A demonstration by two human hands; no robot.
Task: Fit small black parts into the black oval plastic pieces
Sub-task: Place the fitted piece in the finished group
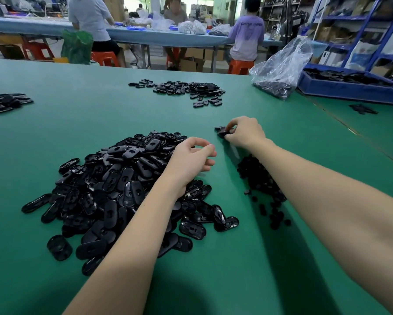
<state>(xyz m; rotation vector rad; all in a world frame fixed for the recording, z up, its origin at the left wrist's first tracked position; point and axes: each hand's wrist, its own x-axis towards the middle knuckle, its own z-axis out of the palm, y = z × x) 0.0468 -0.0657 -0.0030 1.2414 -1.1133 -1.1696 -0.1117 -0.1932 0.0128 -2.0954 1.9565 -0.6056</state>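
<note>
Near the tabletop (281, 280) middle, right hand (245, 133) pinching an oval piece (221, 130); left hand (191, 162) loosely curled, holding nothing, over the big oval pile (113, 189). Small parts (259, 178) under right forearm. Far pile (186, 87) maybe finished; judging by piles, most left.

Glossy black plastic oval pieces (127, 192) on a matt green table mat (100, 114); crinkled clear plastic bag (281, 64).
</note>
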